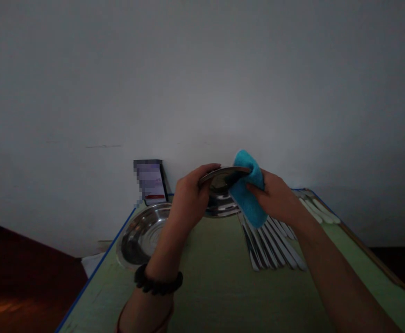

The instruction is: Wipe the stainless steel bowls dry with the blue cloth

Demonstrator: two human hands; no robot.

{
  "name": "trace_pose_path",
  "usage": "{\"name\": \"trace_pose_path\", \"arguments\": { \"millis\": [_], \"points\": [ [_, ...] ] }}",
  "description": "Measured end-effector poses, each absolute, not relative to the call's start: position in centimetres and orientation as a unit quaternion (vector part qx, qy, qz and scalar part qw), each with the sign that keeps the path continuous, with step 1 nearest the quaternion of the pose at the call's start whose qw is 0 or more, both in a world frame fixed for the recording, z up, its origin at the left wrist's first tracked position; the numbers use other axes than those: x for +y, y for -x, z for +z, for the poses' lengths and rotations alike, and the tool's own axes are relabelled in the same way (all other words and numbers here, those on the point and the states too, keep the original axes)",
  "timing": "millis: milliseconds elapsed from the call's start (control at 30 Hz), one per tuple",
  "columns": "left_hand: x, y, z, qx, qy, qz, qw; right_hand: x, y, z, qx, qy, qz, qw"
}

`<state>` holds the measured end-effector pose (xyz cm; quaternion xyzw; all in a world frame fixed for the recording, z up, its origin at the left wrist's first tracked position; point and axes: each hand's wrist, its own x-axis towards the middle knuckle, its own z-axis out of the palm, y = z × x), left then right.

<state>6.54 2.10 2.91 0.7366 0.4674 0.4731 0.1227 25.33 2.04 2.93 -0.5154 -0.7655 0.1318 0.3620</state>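
Note:
My left hand [191,196] is closed on the left rim of a shiny metal plate [219,179], which is lifted off the table and tilted. A bright blue cloth [247,199] is in my right hand [275,194], folded over the plate's right edge and pinched there, its lower end hanging down. Just below the plate shows the rounded edge of another shiny metal dish [223,210], largely covered from sight. A wide metal basin [140,236] sits to the left on the table, partly behind my left forearm.
Several metal utensils with long handles [275,247] lie fanned out under the cloth. White-handled pieces [322,210] lie at the far right. A phone [153,182] leans on the wall [202,83] behind the green table [216,286], which has a blue edge.

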Motion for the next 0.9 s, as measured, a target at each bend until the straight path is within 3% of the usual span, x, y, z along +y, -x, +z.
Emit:
{"name": "trace_pose_path", "arguments": {
  "millis": [167,267,400,600,700,900],
  "points": [
    [2.3,-6.5,3.1,0.454,-0.689,0.543,0.155,2.2,-25.5,3.0,-0.718,0.607,0.063,0.335],
    [2.6,-6.2,3.0,0.458,-0.621,0.607,0.191,2.3,-25.5,2.7,-0.709,0.622,0.141,0.302],
    [3.0,-6.3,2.4,0.407,-0.538,0.676,0.298,2.3,-25.1,2.2,-0.707,0.577,0.240,0.331],
    [3.2,-6.6,2.2,0.377,-0.533,0.668,0.357,2.4,-25.3,2.4,-0.704,0.567,0.215,0.370],
    [2.9,-6.4,2.6,0.403,-0.589,0.619,0.328,2.7,-25.8,2.6,-0.701,0.571,0.183,0.386],
    [1.8,-6.5,3.6,0.484,-0.693,0.510,0.161,2.6,-25.7,2.3,-0.726,0.564,0.107,0.378]
  ]
}}
